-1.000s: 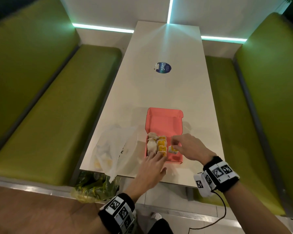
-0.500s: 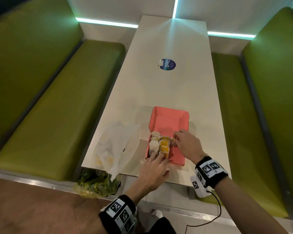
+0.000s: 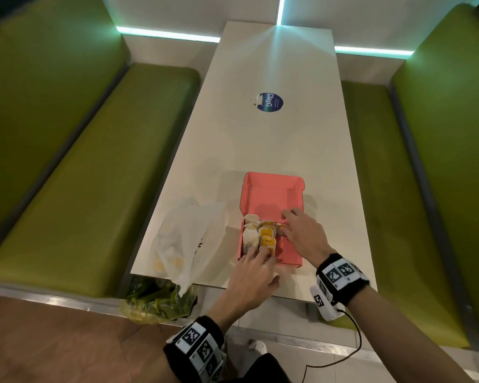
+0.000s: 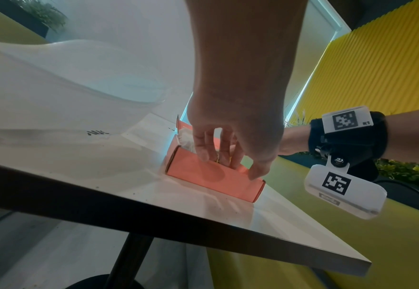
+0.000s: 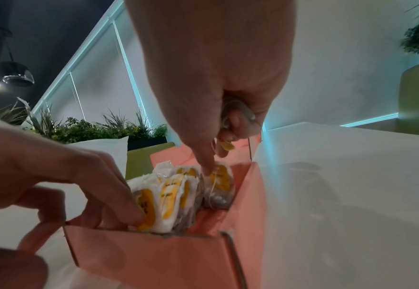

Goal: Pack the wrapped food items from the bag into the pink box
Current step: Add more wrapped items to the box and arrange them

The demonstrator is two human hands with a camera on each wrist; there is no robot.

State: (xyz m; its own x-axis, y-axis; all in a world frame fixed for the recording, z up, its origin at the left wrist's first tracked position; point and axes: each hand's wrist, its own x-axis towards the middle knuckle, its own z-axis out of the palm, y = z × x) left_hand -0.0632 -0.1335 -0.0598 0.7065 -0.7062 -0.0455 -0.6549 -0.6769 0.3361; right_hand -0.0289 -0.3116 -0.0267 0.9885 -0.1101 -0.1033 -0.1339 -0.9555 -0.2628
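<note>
Right hand (image 5: 218, 82) pinches one wrapped item while its forefinger presses another into the pink box (image 3: 288, 250). Left hand (image 3: 253, 275), fingers extended, steadies the packed rows (image 3: 260, 234) at the near wall. Box appears half filled; the bag (image 3: 188, 239) beside it on the table (image 3: 274, 139) holds more.

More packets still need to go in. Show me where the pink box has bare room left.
Inside the pink box, the bare floor lies along its right wall, beside the right hand. The left side is crowded: wrapped packets stand in rows against the left wall, with the left hand's fingers on the nearest. Outside, the table beyond the raised lid is bare up to the blue sticker.
</note>
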